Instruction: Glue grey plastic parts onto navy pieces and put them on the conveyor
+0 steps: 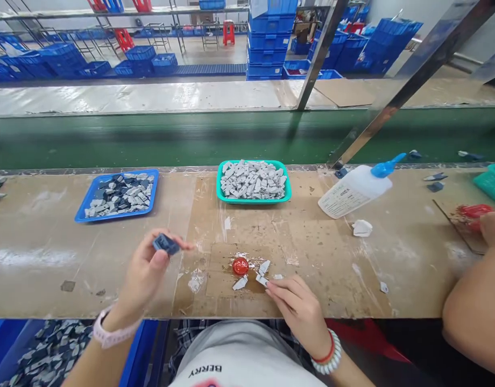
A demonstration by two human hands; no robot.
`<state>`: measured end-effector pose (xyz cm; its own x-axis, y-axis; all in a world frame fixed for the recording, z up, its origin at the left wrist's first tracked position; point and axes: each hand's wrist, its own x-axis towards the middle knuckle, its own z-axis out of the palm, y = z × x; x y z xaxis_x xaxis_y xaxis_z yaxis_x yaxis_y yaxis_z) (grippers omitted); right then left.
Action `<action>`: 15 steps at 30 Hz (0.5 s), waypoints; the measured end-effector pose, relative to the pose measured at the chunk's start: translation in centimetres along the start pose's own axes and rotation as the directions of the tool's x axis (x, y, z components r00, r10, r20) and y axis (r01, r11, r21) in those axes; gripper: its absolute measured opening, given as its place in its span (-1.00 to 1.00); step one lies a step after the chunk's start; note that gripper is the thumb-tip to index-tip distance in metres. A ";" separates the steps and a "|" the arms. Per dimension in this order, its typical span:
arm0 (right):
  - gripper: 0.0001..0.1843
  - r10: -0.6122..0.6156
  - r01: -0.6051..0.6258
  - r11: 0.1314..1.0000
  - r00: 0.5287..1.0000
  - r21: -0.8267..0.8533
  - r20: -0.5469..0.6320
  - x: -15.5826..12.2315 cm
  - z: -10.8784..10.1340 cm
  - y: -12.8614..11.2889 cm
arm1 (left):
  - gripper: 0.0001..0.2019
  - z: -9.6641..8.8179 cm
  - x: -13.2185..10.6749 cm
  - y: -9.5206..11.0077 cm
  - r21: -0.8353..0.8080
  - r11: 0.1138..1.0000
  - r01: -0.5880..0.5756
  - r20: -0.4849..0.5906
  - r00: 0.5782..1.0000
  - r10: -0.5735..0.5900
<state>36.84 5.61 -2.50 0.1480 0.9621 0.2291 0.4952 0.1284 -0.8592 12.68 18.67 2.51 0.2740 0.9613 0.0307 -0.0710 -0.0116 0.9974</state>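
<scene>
My left hand (145,271) is raised over the table with a small dark blue-grey plastic part (165,244) between thumb and fingers. Lower and to the right, the fingertips of my right hand (298,306) pinch a light grey plastic piece (261,279) close to the tabletop. Two more grey pieces lie beside it, one just above (264,267) and one to the left (240,282). Between them and my left hand sits a round red dish or cap (240,266) on a wet-looking cardboard patch.
A green tray (255,201) of grey pieces and a blue tray (154,188) of mixed pieces stand farther back. At right are a white bottle (354,191) with a blue nozzle, crumpled white paper (362,228) and another person's arm (479,306). Beyond runs a green belt (170,137).
</scene>
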 end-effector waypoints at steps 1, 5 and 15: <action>-0.79 0.054 -0.053 0.997 0.999 0.053 -0.009 0.1 -0.1 -0.1 | -0.66 0.0 -1.1 -0.8 -0.073 0.996 0.045 -0.018 0.999 -0.046; -0.85 0.317 -0.340 0.863 0.940 0.374 0.124 0.7 -0.6 -0.2 | -0.66 1.7 -3.5 -3.3 -0.273 0.942 0.198 0.062 0.980 -0.188; -0.76 0.463 -0.582 0.436 0.799 0.687 0.383 3.2 -1.6 -4.2 | -0.83 6.8 -3.2 -2.0 -0.080 0.937 0.340 0.414 0.866 -0.279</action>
<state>36.57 7.77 2.54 0.0195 0.9205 -0.3902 -0.4579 -0.3387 -0.8219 18.47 13.70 0.84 0.6543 0.7221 -0.2246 -0.0501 0.3377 0.9399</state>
